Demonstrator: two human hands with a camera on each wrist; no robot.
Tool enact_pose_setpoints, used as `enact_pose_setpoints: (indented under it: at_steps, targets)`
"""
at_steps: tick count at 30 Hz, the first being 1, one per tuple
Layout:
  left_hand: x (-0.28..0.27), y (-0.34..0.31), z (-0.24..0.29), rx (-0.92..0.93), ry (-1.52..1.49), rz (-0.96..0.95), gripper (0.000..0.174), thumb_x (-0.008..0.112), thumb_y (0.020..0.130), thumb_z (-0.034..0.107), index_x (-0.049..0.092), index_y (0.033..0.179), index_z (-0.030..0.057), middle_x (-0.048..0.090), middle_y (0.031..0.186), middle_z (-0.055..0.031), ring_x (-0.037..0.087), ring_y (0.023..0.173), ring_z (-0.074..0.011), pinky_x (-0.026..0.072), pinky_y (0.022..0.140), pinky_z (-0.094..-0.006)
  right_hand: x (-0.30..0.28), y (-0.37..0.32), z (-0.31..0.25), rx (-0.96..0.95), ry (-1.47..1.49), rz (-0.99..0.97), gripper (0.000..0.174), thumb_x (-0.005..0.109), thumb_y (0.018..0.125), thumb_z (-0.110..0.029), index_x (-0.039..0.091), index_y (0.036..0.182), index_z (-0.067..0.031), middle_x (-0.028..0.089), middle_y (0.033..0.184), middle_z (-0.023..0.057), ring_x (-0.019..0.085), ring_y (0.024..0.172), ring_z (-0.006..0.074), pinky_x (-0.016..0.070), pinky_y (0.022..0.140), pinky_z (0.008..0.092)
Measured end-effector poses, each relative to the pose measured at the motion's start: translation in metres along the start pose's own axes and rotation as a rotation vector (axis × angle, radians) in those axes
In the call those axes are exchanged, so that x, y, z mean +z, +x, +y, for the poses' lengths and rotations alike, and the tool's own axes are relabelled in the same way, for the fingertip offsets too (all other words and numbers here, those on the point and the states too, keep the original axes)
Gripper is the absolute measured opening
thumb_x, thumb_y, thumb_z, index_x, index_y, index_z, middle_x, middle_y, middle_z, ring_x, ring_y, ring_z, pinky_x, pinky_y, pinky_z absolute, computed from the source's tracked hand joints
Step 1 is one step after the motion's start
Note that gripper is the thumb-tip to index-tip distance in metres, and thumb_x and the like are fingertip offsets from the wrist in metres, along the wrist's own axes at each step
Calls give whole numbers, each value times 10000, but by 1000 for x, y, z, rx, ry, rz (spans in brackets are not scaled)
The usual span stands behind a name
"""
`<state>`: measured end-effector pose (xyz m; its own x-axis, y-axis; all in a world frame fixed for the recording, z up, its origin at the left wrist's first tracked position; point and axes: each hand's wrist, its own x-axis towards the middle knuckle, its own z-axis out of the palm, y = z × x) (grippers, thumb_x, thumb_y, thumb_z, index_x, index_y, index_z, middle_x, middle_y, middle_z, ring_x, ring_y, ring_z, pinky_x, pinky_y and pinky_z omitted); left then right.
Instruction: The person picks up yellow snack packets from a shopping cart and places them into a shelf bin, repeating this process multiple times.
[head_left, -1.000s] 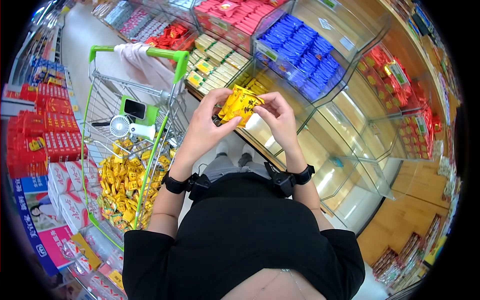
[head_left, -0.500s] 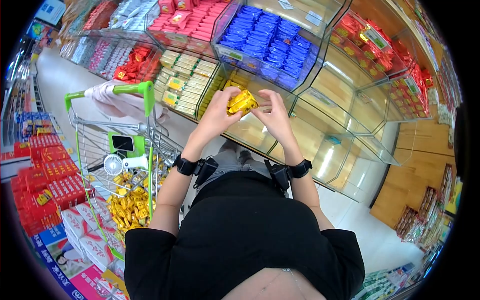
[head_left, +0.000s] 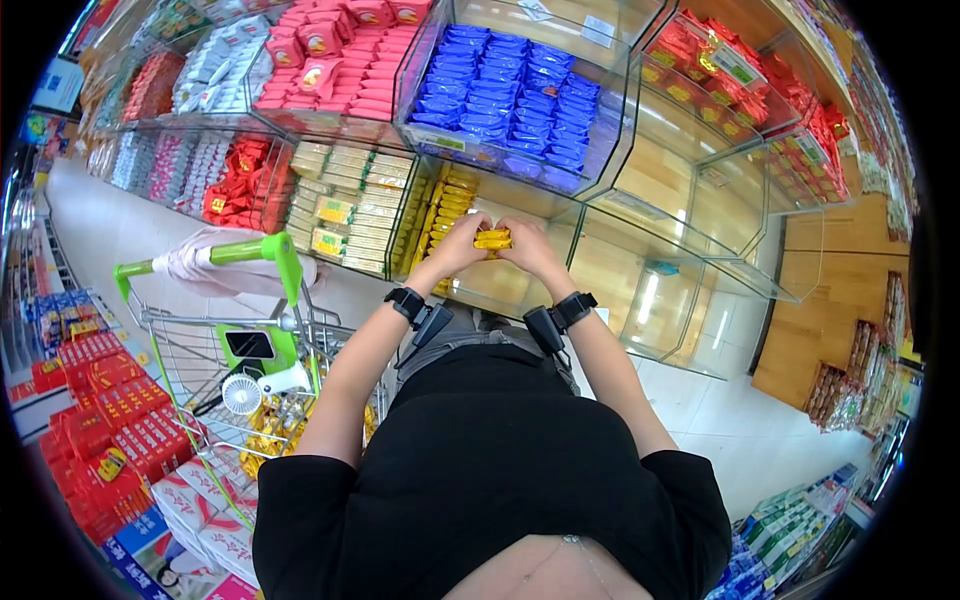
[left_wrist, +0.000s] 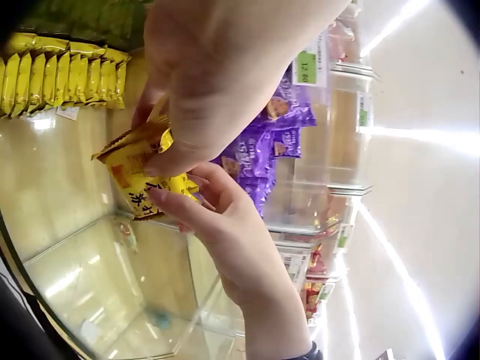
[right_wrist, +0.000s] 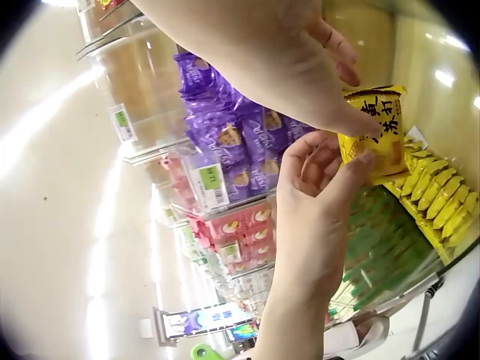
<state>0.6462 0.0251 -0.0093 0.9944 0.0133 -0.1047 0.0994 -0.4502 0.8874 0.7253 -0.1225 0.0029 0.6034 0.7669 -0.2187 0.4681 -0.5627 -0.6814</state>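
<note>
A shop aisle with a pale, glossy floor (head_left: 110, 230) runs past a long display of clear bins (head_left: 690, 215). The bins are hard, see-through plastic with straight walls, set in stepped tiers and backed with wood-coloured panels. Some are filled with flat blue packs (head_left: 510, 90), laid in neat overlapping rows. To the person's left stands a wire shopping cart (head_left: 190, 350) with a bright green handle. A heap of small yellow wrappers lies in its basket.

Both arms reach forward to the lower tier. The left hand (head_left: 462, 240) and the right hand (head_left: 525, 245) meet there, knuckles close together. Each has its fingers curled in, and they pinch the yellow packets (head_left: 492, 239) between thumbs and fingertips. The packets are held in the air just in front of a bin, beside a shelved row (head_left: 445, 215) of the same yellow packs standing on edge. The wrist views show the packets as small, shiny, crinkled foil pillows with dark printed characters, and the fingertips press on their edges.
</note>
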Motion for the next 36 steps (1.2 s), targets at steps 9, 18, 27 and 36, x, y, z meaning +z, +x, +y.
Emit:
enact_pose_setpoints:
  at_steps: [9, 18, 27, 36]
  targets:
    - [24, 24, -50, -364, 203, 156, 478, 636, 613, 125, 411, 1013, -5, 499, 858, -167, 523, 798, -280, 422, 703, -346, 23, 25, 17, 266, -74, 107, 365, 651, 588, -167, 485, 907, -103, 512, 919, 117, 541, 794, 310, 443, 659, 387]
    - [29, 35, -80, -770, -521, -187, 337, 538, 730, 151, 440, 1007, -14, 556, 826, -113, 589, 714, -215, 461, 609, -291, 59, 49, 40, 386, -36, 225, 320, 591, 645, -84, 453, 934, -83, 481, 924, 166, 534, 791, 345, 448, 617, 410]
    - [43, 48, -92, -844, -838, -95, 351, 454, 826, 198, 392, 1149, 73, 457, 1093, -68, 447, 1019, -174, 419, 764, -306, 92, 68, 64, 532, 217, 435, 365, 561, 652, -24, 470, 1002, -75, 489, 885, 194, 491, 828, 360, 415, 710, 406]
    - [47, 57, -108, -855, -1036, -92, 380, 400, 837, 210, 335, 1197, 112, 409, 1152, -15, 387, 1069, -147, 380, 799, -363, 116, 76, 73, 489, 246, 575, 344, 526, 662, -20, 497, 1005, -24, 524, 899, 216, 475, 889, 359, 406, 740, 412]
